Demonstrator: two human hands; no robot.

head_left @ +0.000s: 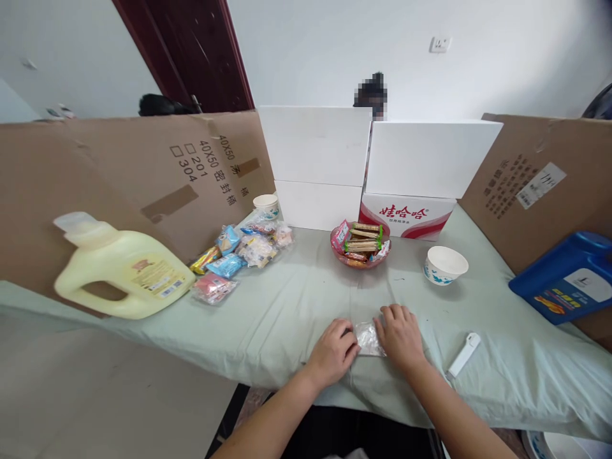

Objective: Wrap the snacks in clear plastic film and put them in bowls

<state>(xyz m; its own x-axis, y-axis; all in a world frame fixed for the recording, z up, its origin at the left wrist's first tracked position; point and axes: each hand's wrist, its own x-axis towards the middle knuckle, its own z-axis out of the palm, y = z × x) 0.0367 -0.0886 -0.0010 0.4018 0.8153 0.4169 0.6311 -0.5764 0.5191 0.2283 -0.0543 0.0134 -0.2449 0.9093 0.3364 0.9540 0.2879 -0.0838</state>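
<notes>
A: Where is the clear plastic packet (369, 339) found?
B: It is laid flat on the cloth-covered worktop (282, 325), near the front edge, between the two hands.

A: How are the hands recorded?
B: The left hand (333, 352) is placed at the packet's left end, with fingers curled. The right hand (399, 336) is set over its right end, with fingers bent and less tightly curled. Whether the packet is gripped by either cannot be told, as the fingertips are partly hidden.

A: What is noted nearest to them?
B: A white handheld device (463, 357) is seen lying to the right of the right hand. Beyond the packet, a reddish bowl (343, 256) is filled with wrapped snacks and bundled sticks (363, 245). A paper bowl (444, 264) is stood upright to its right.

A: And further out?
B: Small wrapped packs (258, 250) are heaped at the left, beside a yellow jug (143, 274). A blue bottle (567, 277) is tilted at the far right. White boxes (315, 146) are stacked behind.
</notes>
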